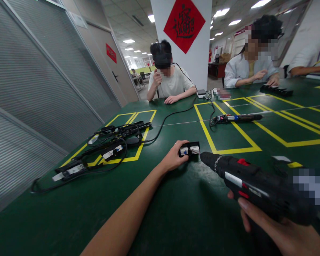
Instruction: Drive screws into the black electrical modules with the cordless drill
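My left hand is closed around a small black housing on the green table. Its open side faces me and shows white and blue parts inside. In my right hand is a black cordless drill with red buttons, gripped by its handle. The drill lies nearly level and points left, its chuck close to the housing's right side. A thin bit at the chuck's front reaches toward the housing; whether it touches cannot be made out.
Black power strips with cables lie in a yellow-taped area at left. A slim tool with a blue band lies further back. Across the green table sit a person in a white T-shirt and another handling a black strip.
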`<state>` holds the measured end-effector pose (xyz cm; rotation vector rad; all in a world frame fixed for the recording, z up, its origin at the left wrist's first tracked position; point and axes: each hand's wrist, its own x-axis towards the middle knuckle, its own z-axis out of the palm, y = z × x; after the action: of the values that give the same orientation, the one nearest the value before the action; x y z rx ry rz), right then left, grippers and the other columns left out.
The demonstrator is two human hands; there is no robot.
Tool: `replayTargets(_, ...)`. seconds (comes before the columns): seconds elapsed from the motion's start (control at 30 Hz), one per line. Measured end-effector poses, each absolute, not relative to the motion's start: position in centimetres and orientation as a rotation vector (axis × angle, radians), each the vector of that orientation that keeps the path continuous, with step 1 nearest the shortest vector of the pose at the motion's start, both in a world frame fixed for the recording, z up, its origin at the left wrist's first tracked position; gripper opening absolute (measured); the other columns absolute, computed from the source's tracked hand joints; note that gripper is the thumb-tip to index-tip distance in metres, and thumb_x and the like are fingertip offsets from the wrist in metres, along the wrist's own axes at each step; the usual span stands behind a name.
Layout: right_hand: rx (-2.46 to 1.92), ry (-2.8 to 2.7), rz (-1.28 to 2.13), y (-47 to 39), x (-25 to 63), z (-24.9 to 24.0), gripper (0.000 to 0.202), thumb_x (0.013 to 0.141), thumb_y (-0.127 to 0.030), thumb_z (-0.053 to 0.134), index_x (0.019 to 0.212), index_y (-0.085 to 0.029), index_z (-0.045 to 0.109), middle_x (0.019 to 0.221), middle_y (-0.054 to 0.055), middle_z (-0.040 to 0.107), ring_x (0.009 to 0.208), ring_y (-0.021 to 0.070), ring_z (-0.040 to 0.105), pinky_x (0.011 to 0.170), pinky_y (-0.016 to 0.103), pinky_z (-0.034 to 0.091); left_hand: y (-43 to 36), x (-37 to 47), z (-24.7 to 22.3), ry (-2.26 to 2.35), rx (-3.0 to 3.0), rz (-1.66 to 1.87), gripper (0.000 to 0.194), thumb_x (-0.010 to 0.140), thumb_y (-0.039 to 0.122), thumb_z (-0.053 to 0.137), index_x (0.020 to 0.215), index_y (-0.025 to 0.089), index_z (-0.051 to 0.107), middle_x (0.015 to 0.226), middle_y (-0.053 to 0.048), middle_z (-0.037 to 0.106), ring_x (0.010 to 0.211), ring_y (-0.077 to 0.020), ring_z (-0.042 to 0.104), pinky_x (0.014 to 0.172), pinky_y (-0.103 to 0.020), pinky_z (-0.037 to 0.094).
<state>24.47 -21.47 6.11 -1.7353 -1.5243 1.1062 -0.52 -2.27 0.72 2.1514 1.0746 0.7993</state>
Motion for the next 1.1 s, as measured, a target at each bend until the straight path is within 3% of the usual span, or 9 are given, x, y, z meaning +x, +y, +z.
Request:
replayTargets(0.2, -1.695, -1.54, 1.112, -21.2, 24.5, 5.9, 0.046, 0.085, -0.059, 0.044, 0.055, -0.029, 0.062, 0.06, 0.003, 0.074, 0.097, 0.0275, 0.071, 0.061, 0.025, 0.059, -2.4, -0.5, 0.9, 1.077, 2.143, 0.796, 0.056, 0.073, 0.017, 0.057, 0.127, 0.022, 0.045, 0.121, -0.007, 0.051, 0.114, -0.0227, 0.05, 0.102, -0.039, 0.04)
replayTargets(0.4, -1.7, -1.519, 1.109, -21.5, 24.9, 5.6, 0.045, 0.083, -0.059, 0.048, 0.057, -0.027, 0.064, 0.093, 0.004, 0.079, 0.099, 0.0271, 0.07, 0.064, 0.024, 0.06, -2.4, -0.4, 1.0, 1.088, 2.139, 0.784, 0.054, 0.074, 0.019, 0.058, 0.127, 0.022, 0.045, 0.121, -0.008, 0.051, 0.114, -0.0233, 0.05, 0.102, -0.04, 0.041)
replayTargets(0.77, -1.724, -1.518, 1.009, -21.3, 24.1, 6.3, 0.047, 0.082, -0.06, 0.046, 0.053, -0.028, 0.062, 0.085, 0.005, 0.08, 0.089, 0.0272, 0.073, 0.056, 0.025, 0.06, -2.3, -0.5, 0.6, 1.083, 2.158, 0.832, 0.051, 0.076, 0.026, 0.061, 0.125, 0.022, 0.047, 0.12, -0.008, 0.052, 0.113, -0.0228, 0.051, 0.103, -0.04, 0.039)
replayTargets(0.9, -1.695, -1.601, 0.896, -21.4, 23.8, 6.9, 0.044, 0.082, -0.056, 0.048, 0.051, -0.027, 0.06, 0.078, 0.004, 0.079, 0.08, 0.0249, 0.075, 0.066, 0.027, 0.059, -2.3, -0.4, 0.9, 1.089, 2.152, 0.806, 0.051, 0.076, 0.026, 0.061, 0.125, 0.022, 0.047, 0.12, -0.007, 0.052, 0.112, -0.0217, 0.052, 0.103, -0.038, 0.04)
replayTargets(1.1, -1.718, -1.585, 0.893, -21.6, 23.8, 7.1, 0.046, 0.082, -0.056, 0.048, 0.048, -0.027, 0.057, 0.072, 0.003, 0.078, 0.08, 0.0249, 0.074, 0.057, 0.023, 0.058, -2.2, -0.5, 0.7, 1.087, 2.142, 0.817, 0.052, 0.076, 0.026, 0.062, 0.125, 0.022, 0.047, 0.121, -0.008, 0.052, 0.113, -0.022, 0.051, 0.102, -0.038, 0.04)
